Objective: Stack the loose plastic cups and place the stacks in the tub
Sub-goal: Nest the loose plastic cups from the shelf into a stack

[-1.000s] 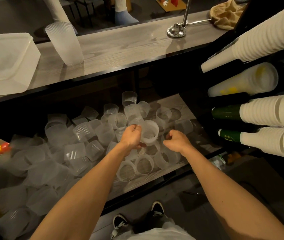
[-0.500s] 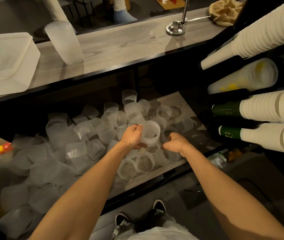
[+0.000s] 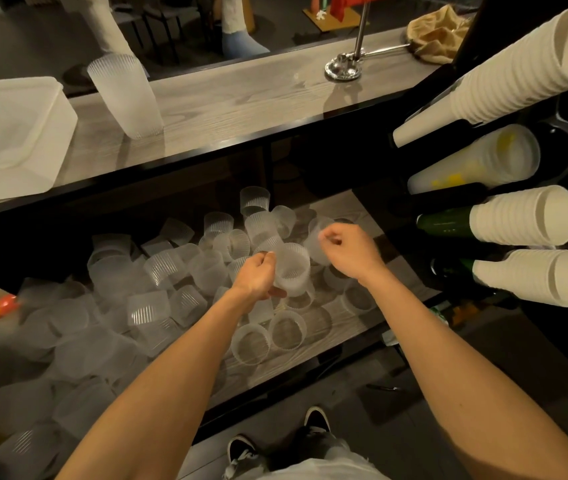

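Several loose ribbed clear plastic cups (image 3: 158,271) lie scattered on the lower shelf (image 3: 331,327). My left hand (image 3: 256,277) grips a short stack of these cups (image 3: 293,271), its mouth turned toward me. Just to the right, my right hand (image 3: 348,251) pinches a single clear cup (image 3: 317,240) by its rim, lifted above the pile and close beside the stack. A frosted white tub (image 3: 9,133) sits on the upper counter at far left. A tall stack of clear cups (image 3: 126,95) stands upside down beside the tub.
The wooden counter (image 3: 241,98) carries a chrome stand (image 3: 343,65) and a tan cloth (image 3: 438,32). Horizontal sleeves of white paper cups (image 3: 525,216) jut from a black rack on the right. My shoes (image 3: 275,441) show on the floor below.
My right hand has risen from the pile, up and to the right, bringing a single cup with it. My left hand keeps hold of its stack in about the same place.
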Action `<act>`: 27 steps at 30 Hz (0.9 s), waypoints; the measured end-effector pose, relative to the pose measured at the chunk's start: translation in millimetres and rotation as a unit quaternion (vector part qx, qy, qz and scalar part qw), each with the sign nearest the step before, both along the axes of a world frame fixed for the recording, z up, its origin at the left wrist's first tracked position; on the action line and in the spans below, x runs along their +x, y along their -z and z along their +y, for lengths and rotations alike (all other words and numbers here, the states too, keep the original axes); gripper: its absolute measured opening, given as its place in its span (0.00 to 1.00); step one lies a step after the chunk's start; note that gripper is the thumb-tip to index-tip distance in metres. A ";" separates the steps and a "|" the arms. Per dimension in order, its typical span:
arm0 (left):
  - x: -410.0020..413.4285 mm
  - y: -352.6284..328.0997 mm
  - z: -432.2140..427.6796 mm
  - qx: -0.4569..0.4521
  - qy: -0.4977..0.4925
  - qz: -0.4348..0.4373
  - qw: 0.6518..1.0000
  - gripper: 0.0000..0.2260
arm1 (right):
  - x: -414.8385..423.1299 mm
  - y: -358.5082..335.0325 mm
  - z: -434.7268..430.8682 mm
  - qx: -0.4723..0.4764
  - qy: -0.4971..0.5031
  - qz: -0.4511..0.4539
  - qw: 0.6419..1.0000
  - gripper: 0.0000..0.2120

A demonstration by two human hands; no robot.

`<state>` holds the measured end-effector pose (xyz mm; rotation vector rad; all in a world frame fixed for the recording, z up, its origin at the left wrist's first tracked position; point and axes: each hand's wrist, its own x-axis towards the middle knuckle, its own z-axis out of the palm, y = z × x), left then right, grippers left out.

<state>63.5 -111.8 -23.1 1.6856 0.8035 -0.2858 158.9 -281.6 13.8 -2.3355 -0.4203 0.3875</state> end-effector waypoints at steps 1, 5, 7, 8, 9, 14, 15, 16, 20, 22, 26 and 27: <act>0.6 0.0 -0.2 -0.003 -0.005 -0.002 1.000 0.20 | -3.2 -4.9 2.9 0.022 -0.019 -0.040 0.999 0.09; 1.4 -1.3 -1.6 -0.010 -0.013 -0.017 1.000 0.19 | -10.8 -6.2 12.5 0.035 -0.073 -0.141 0.987 0.08; 1.1 -3.7 -2.7 -0.016 -0.018 -0.025 0.999 0.18 | -13.3 -1.3 14.7 0.009 -0.097 -0.142 0.985 0.07; 1.1 -4.5 -2.5 -0.017 -0.017 -0.028 0.999 0.18 | -14.4 -0.4 15.0 0.005 -0.100 -0.128 0.987 0.06; 1.4 -4.9 -2.1 -0.017 -0.014 -0.032 0.999 0.18 | -15.7 -1.2 15.1 0.009 -0.101 -0.108 0.989 0.05; 0.1 -8.6 0.0 -0.036 -0.028 -0.035 0.998 0.18 | -15.3 -0.4 14.0 0.034 -0.144 -0.016 0.989 0.05; 0.0 -8.3 0.0 -0.044 -0.035 -0.032 0.998 0.18 | -16.4 -0.2 13.8 0.046 -0.149 -0.002 0.988 0.05; 0.2 -9.2 -0.8 -0.052 -0.041 -0.031 0.997 0.18 | -17.7 0.4 13.7 0.056 -0.148 0.012 0.987 0.05; 1.8 -9.7 -2.8 -0.066 -0.049 -0.034 0.996 0.20 | -19.4 6.4 14.3 0.052 -0.140 0.014 0.989 0.05; 0.5 -11.5 -3.3 -0.085 -0.055 -0.027 0.994 0.25 | -18.4 10.4 13.3 0.045 -0.147 0.010 0.988 0.06; -1.8 -15.1 -3.8 -0.106 -0.028 -0.033 0.993 0.29 | -20.2 14.5 8.1 0.015 -0.150 0.024 0.988 0.06; -2.0 -15.3 -4.3 -0.102 -0.019 -0.036 0.994 0.29 | -20.8 15.0 6.7 0.007 -0.155 0.028 0.988 0.04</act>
